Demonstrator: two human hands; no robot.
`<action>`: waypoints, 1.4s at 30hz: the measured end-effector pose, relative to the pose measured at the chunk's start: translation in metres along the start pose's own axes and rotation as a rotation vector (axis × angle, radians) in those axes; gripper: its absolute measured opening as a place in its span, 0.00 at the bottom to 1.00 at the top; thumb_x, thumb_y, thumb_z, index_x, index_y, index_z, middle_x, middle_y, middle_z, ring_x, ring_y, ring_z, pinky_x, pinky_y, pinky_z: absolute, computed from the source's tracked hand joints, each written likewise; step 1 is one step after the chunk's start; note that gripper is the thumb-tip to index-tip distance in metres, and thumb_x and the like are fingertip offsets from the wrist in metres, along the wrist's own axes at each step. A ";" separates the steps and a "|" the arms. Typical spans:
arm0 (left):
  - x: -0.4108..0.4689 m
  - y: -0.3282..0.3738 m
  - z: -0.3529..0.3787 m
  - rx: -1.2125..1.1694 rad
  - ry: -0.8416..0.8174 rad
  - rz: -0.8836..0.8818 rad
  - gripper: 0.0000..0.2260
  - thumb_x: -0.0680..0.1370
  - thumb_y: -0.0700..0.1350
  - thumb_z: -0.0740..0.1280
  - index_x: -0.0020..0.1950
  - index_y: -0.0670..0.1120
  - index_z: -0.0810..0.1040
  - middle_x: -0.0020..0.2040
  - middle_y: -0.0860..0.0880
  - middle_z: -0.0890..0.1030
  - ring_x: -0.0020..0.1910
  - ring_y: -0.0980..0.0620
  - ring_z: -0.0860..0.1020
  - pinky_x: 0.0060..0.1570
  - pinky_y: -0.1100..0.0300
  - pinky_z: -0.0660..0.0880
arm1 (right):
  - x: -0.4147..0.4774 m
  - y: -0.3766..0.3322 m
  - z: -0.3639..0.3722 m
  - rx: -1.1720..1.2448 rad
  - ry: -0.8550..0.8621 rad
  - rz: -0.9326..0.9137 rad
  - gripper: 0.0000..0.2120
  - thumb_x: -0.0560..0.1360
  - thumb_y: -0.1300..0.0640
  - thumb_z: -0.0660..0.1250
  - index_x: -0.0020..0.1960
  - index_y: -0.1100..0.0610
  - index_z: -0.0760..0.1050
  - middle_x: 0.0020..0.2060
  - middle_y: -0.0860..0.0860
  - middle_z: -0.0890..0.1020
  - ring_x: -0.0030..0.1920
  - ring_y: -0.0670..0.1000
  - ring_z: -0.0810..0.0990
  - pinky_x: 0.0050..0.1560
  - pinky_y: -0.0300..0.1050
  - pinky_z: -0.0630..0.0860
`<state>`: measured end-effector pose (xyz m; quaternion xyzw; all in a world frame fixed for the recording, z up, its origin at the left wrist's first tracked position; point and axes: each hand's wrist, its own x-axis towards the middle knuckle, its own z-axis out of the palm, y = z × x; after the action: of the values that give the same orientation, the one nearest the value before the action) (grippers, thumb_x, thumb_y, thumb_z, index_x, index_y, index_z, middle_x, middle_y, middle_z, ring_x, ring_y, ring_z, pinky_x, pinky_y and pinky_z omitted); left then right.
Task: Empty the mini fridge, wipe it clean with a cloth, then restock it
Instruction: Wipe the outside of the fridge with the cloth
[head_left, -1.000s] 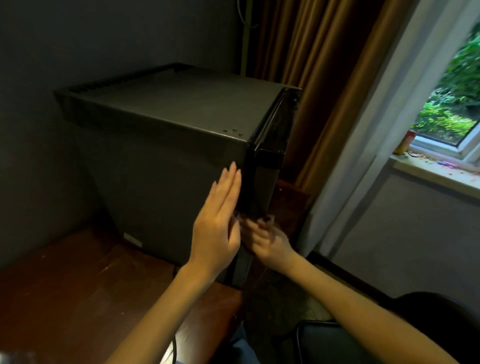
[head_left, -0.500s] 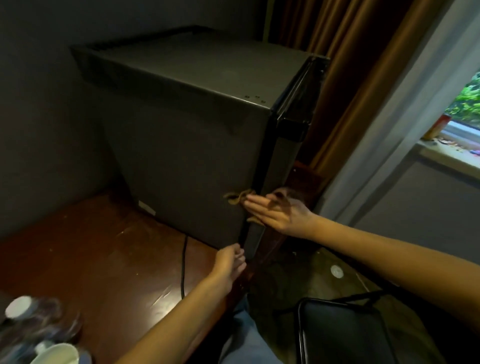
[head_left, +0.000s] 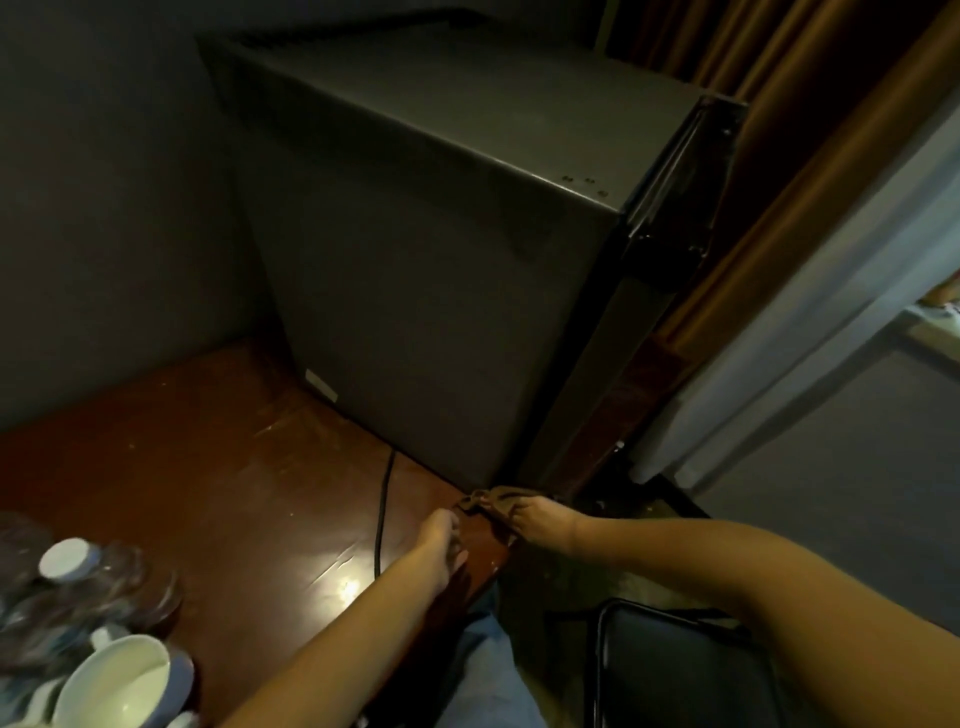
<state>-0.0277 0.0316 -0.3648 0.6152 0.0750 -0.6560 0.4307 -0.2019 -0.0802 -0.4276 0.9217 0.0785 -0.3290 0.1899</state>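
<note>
Since the frame half a second back, our right hand (head_left: 540, 519) has come down the front corner of the mini fridge (head_left: 441, 270) with the cloth (head_left: 491, 500), from about mid-height to the foot of the cabinet. Our left hand (head_left: 441, 538) sits about where it was at the table's edge.

From the head camera, the brown cloth lies bunched at the bottom front corner of the fridge, where the grey side wall meets the closed black door (head_left: 654, 270). It sits under and just ahead of our right fingertips, touching the table (head_left: 208, 467) at its near corner. Our right forearm reaches in from the lower right, nearly level, with the back of the hand up. Its fingers are curled together and clamped on the cloth, part of which trails beneath the palm.

Our left forearm comes up from the bottom centre, and the hand rests on the table just left of the cloth. Its fingers are bent and close together. They end right beside the cloth's left end, but we cannot tell whether they touch it or grip anything.

A dark cable (head_left: 383, 499) runs across the table left of that hand. Water bottles (head_left: 72, 566) and a white cup (head_left: 114, 680) stand at the lower left, a black chair (head_left: 675, 675) at the lower right, and a brown curtain (head_left: 779, 130) hangs behind the fridge.
</note>
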 end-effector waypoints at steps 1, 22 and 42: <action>-0.002 0.000 0.001 0.002 -0.005 -0.010 0.12 0.79 0.38 0.54 0.36 0.44 0.65 0.34 0.46 0.66 0.32 0.50 0.66 0.35 0.57 0.67 | 0.010 0.002 0.006 0.002 0.010 -0.003 0.26 0.78 0.52 0.60 0.75 0.55 0.63 0.74 0.47 0.66 0.75 0.49 0.62 0.73 0.43 0.53; -0.031 0.022 0.059 -0.135 -0.159 0.132 0.18 0.83 0.41 0.55 0.72 0.36 0.64 0.58 0.38 0.74 0.70 0.42 0.68 0.66 0.53 0.67 | -0.107 0.037 -0.122 -0.216 0.301 0.572 0.24 0.74 0.61 0.52 0.69 0.61 0.70 0.70 0.54 0.71 0.72 0.50 0.67 0.76 0.49 0.43; -0.161 0.040 0.038 -0.217 -0.313 0.752 0.12 0.78 0.53 0.61 0.61 0.57 0.73 0.58 0.51 0.81 0.57 0.49 0.80 0.57 0.50 0.76 | -0.117 0.047 -0.285 1.214 1.712 0.901 0.27 0.70 0.74 0.64 0.61 0.49 0.71 0.54 0.44 0.80 0.58 0.42 0.78 0.58 0.41 0.76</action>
<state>-0.0500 0.0594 -0.1988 0.4440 -0.1525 -0.5269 0.7085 -0.1150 -0.0114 -0.1364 0.7275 -0.3276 0.5218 -0.3019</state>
